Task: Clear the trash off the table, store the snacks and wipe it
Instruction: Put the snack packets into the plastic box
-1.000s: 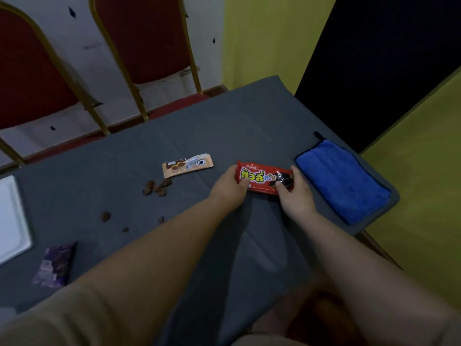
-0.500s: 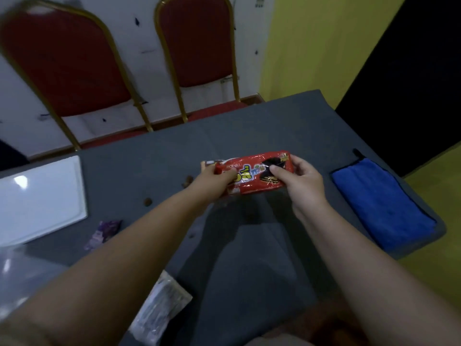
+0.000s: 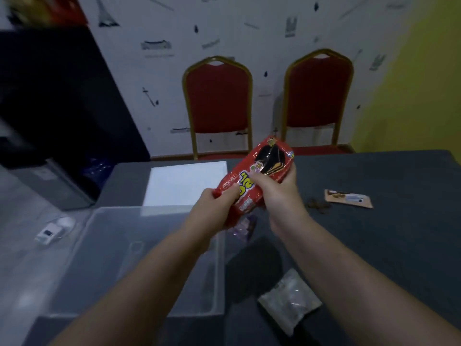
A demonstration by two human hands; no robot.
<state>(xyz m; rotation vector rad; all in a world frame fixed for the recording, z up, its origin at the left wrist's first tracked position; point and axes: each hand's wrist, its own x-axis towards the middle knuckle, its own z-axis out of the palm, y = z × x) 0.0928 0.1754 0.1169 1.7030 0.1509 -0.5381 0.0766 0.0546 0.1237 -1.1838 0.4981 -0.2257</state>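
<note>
The red snack packet [image 3: 254, 181] is held tilted above the grey table [image 3: 374, 245]; its near end is gripped by the left hand [image 3: 214, 211], its middle by the right hand [image 3: 277, 196]. A purple wrapper [image 3: 245, 227] is largely hidden beneath them. A clear bin [image 3: 149, 258] lies near left, blurred. Crumbs [image 3: 319, 205] and a tan wrapper [image 3: 348, 199] lie to the right. Two red chairs [image 3: 218, 103] stand at the far wall.

Red snack pack [image 3: 252, 181] held aloft, tilted (above table).
</note>
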